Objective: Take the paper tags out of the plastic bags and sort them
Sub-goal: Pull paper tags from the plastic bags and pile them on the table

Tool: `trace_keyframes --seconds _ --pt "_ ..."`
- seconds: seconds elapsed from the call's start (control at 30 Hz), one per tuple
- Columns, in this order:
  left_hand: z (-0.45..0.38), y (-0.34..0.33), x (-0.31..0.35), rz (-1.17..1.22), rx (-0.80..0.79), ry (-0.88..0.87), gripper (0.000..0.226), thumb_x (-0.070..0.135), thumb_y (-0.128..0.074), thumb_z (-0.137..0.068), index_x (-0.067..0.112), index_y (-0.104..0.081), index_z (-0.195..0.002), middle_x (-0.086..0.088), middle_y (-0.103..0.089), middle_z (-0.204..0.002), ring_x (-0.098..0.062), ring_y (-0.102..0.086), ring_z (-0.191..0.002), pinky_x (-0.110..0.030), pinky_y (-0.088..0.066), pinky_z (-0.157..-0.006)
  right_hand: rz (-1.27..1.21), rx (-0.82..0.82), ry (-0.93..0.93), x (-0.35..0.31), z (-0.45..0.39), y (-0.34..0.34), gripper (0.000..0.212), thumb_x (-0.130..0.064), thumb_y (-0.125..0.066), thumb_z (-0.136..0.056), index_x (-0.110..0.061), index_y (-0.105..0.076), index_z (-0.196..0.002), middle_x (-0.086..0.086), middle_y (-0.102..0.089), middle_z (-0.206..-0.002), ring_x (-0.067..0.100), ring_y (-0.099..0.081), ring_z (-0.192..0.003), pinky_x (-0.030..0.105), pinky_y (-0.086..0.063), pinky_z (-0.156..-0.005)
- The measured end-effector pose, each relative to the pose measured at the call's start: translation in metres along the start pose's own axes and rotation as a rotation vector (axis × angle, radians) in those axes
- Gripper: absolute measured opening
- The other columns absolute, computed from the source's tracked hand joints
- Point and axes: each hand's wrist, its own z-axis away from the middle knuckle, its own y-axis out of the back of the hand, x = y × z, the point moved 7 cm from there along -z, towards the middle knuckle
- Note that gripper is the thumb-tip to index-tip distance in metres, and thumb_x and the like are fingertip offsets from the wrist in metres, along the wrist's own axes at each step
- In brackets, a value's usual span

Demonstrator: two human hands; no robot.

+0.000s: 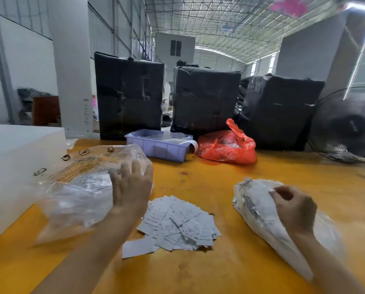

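Head view: the left hand (130, 185), fingers straight and spread, rests on a clear plastic bag (82, 187) (tags inside), the right hand (294, 206) pinches a second bag (260, 204), and loose paper tags (177, 223) lie heaped between them on the yellow table (219, 272).

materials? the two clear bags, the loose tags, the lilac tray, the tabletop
Left clear bag, right clear bag: thin glossy plastic film, see-through and crinkled. Tags: matte white paper, printed, flat. Lilac tray: rigid moulded plastic, ribbed wall. Tabletop: likely orange-coated wood; knots show through.
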Motion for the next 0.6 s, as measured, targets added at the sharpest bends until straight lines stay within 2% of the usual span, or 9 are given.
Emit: trace_keyframes --seconds 0.07,0.1,0.17,0.2,0.27,0.33,0.43,0.5,0.6 --pt "0.007 0.013 0.022 0.244 0.174 -0.123 0.05 0.023 -0.058 -0.091 0.021 -0.044 -0.138 -0.01 -0.043 -0.141 -0.028 -0.04 -0.128 -0.042 -0.036 -0.098 -0.197 0.076 -0.089 -0.002 -0.003 0.006 0.013 -0.004 -0.075 -0.076 -0.001 -0.07 -0.088 0.017 -0.07 -0.084 0.028 -0.065 -0.075 0.037 -0.054 -0.073" --pt "0.012 0.016 0.033 0.431 0.215 -0.193 0.043 0.022 -0.059 -0.09 0.018 -0.052 -0.132 -0.008 -0.05 -0.135 -0.026 -0.045 -0.124 -0.039 -0.038 -0.096 -0.357 0.07 -0.161 -0.006 -0.003 0.005 0.013 -0.004 -0.075 -0.076 -0.005 -0.07 -0.088 0.015 -0.07 -0.082 0.024 -0.065 -0.072 0.032 -0.056 -0.069" --pt "0.02 0.018 0.05 0.819 0.224 -0.257 0.031 0.021 -0.061 -0.09 0.014 -0.062 -0.121 -0.004 -0.061 -0.121 -0.02 -0.055 -0.111 -0.029 -0.041 -0.091 -0.736 -0.06 -0.329 -0.023 0.009 -0.011 0.013 -0.003 -0.075 -0.073 -0.012 -0.069 -0.081 0.004 -0.069 -0.071 0.012 -0.064 -0.062 0.019 -0.054 -0.057" --pt "0.021 0.016 0.055 1.016 0.18 -0.237 0.029 0.023 -0.061 -0.091 0.012 -0.063 -0.117 -0.001 -0.065 -0.114 -0.016 -0.059 -0.104 -0.022 -0.043 -0.086 -0.884 -0.181 -0.408 -0.036 0.02 -0.026 0.014 -0.004 -0.075 -0.069 -0.012 -0.068 -0.078 0.001 -0.068 -0.064 0.008 -0.063 -0.057 0.016 -0.052 -0.053" --pt "0.023 0.007 0.067 1.423 -0.067 -0.144 0.042 0.043 -0.058 -0.087 0.012 -0.061 -0.115 0.002 -0.067 -0.107 -0.007 -0.063 -0.092 -0.015 -0.048 -0.078 -1.009 -0.444 -0.495 -0.063 0.048 -0.052 0.013 -0.008 -0.074 -0.06 -0.01 -0.068 -0.072 0.002 -0.066 -0.058 0.008 -0.061 -0.053 0.017 -0.052 -0.052" --pt "0.029 -0.005 0.084 1.732 -0.404 -0.071 0.068 0.067 -0.05 -0.07 0.015 -0.061 -0.112 -0.003 -0.068 -0.109 -0.012 -0.067 -0.093 -0.022 -0.054 -0.078 -1.01 -0.635 -0.498 -0.083 0.073 -0.068 0.012 -0.011 -0.074 -0.056 -0.008 -0.07 -0.066 0.007 -0.065 -0.058 0.012 -0.059 -0.051 0.019 -0.052 -0.052" --pt "0.037 -0.012 0.095 1.879 -0.666 -0.068 0.079 0.079 -0.057 -0.057 0.014 -0.072 -0.098 -0.012 -0.072 -0.103 -0.025 -0.07 -0.092 -0.03 -0.056 -0.072 -1.013 -0.75 -0.494 -0.091 0.087 -0.073 0.015 -0.01 -0.073 -0.061 -0.001 -0.07 -0.072 0.012 -0.066 -0.063 0.017 -0.061 -0.054 0.021 -0.053 -0.054" --pt "0.037 -0.01 0.092 1.898 -0.658 -0.076 0.075 0.065 -0.064 -0.06 0.003 -0.07 -0.101 -0.021 -0.07 -0.101 -0.028 -0.069 -0.088 -0.031 -0.053 -0.073 -1.001 -0.748 -0.482 -0.089 0.085 -0.073 0.004 -0.002 -0.069 -0.072 0.0 -0.07 -0.075 0.013 -0.068 -0.066 0.018 -0.063 -0.057 0.021 -0.053 -0.055" --pt "0.036 -0.012 0.082 1.914 -0.614 -0.006 0.059 0.038 -0.078 -0.053 0.002 -0.067 -0.099 -0.017 -0.07 -0.094 -0.022 -0.067 -0.075 -0.026 -0.054 -0.065 -0.938 -0.71 -0.461 -0.084 0.079 -0.073 0.016 0.007 -0.062 -0.082 -0.004 -0.07 -0.075 0.008 -0.07 -0.066 0.014 -0.065 -0.059 0.018 -0.052 -0.055"
